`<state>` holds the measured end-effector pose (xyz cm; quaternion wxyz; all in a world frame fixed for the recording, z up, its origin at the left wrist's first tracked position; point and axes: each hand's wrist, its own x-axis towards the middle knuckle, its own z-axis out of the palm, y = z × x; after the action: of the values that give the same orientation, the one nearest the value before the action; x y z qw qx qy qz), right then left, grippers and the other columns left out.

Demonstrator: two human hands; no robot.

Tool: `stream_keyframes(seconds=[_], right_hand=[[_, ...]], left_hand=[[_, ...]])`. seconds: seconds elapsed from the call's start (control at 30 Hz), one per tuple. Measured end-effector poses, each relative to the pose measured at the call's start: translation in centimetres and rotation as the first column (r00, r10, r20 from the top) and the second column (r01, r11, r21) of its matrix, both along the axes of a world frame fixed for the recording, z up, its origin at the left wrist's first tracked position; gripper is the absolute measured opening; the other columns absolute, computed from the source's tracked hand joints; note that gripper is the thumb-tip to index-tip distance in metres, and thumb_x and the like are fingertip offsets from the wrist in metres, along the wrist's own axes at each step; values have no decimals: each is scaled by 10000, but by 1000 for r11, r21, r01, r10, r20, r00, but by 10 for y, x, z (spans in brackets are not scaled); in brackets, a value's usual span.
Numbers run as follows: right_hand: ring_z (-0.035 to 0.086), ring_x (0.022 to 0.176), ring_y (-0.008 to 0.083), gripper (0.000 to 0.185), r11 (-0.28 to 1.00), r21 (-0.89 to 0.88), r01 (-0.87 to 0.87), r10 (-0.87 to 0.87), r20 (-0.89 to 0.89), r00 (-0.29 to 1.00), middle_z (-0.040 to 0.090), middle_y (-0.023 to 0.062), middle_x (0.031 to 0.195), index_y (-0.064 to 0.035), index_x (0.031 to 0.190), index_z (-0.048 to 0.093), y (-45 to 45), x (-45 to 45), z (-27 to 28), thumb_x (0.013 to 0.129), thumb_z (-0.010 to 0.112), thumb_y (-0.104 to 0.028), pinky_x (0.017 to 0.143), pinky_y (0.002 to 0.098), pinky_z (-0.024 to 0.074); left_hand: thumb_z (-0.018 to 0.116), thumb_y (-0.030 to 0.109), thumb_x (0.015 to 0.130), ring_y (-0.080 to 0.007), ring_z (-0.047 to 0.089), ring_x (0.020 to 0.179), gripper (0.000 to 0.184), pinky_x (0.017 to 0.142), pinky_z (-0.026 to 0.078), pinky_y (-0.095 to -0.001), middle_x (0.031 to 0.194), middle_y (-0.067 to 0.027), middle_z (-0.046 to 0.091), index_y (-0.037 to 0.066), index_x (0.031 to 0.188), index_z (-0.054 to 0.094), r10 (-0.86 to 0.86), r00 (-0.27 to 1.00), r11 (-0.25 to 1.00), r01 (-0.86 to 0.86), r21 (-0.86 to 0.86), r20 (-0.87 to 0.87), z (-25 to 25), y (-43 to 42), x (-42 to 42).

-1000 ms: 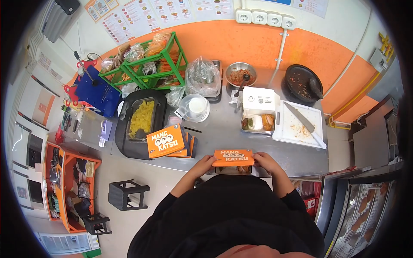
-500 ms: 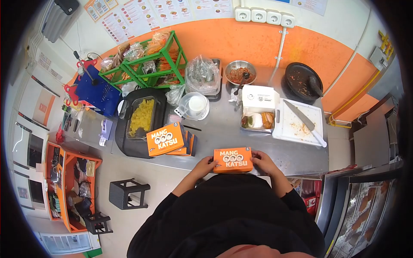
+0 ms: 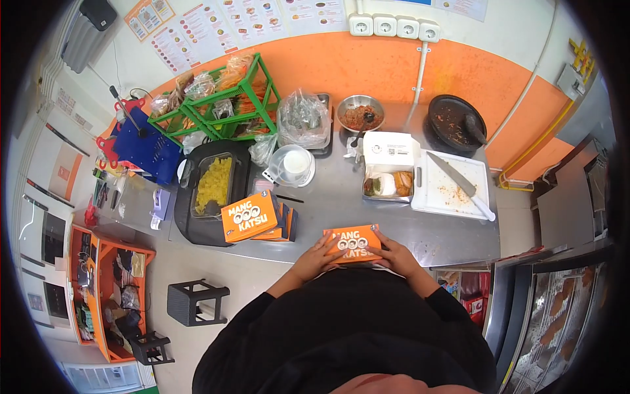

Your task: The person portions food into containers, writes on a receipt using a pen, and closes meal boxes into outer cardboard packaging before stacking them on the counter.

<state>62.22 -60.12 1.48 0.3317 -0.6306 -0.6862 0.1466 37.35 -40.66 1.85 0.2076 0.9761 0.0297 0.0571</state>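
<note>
A closed orange box with white lettering lies at the front edge of the steel counter, close to my body. My left hand rests on its left side, fingers over the lid. On the right side, my right hand has its fingers over the lid too. Both hands hold the box between them. An open white box with rice and fried food stands farther back, its lid raised. Left of my hands is a stack of orange boxes, the top one turned at an angle.
A knife lies on a white cutting board at the right. Behind are a stone mortar, a metal bowl and a plastic bag. A yellow food tray and green racks stand left.
The orange lid has come down and the box is now closed. My hands have moved from its sides inward onto the top. The view has shifted slightly.
</note>
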Motion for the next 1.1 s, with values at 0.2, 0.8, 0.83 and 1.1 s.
stream_keyframes(seconds=[0.2, 0.8, 0.83, 1.1], right_hand=[[632, 1074, 332, 523, 1000, -25, -15, 17, 96, 995, 330, 192, 1518, -310, 1312, 582, 0, -1, -6, 811, 730, -328, 847, 360, 548], [495, 1278, 370, 445, 989, 33, -146, 145, 9, 989, 302, 241, 1515, -205, 1289, 595, 74, -20, -22, 858, 706, -226, 985, 388, 487], [524, 1241, 366, 433, 986, 90, -137, 137, 15, 991, 335, 232, 1501, -167, 1271, 602, 77, -12, -23, 852, 706, -207, 980, 396, 482], [587, 886, 326, 295, 674, 329, 662, -725, 119, 679, 634, 115, 1014, -50, 1077, 647, 64, 60, 7, 782, 657, -56, 776, 428, 473]], left_hand=[[691, 310, 853, -450, 253, 1411, 598, 1117, 344, -476, 1529, -126, 326, 305, 1407, 467, -17, 998, 1000, 16, 16, 67, -6, 0, -7], [696, 107, 832, -349, 432, 1341, 435, 1103, 362, -490, 1388, -152, 517, 118, 1256, 602, 266, 946, 951, -289, 112, 188, -15, 9, -43], [693, 96, 829, -356, 453, 1322, 411, 1096, 371, -488, 1367, -154, 538, 108, 1232, 612, 308, 927, 936, -335, 106, 213, -14, 8, -42], [647, 47, 826, -381, 475, 1296, 335, 1089, 373, -492, 1347, -161, 556, 61, 1160, 622, 451, 861, 879, -474, 52, 233, -17, 5, -42]])
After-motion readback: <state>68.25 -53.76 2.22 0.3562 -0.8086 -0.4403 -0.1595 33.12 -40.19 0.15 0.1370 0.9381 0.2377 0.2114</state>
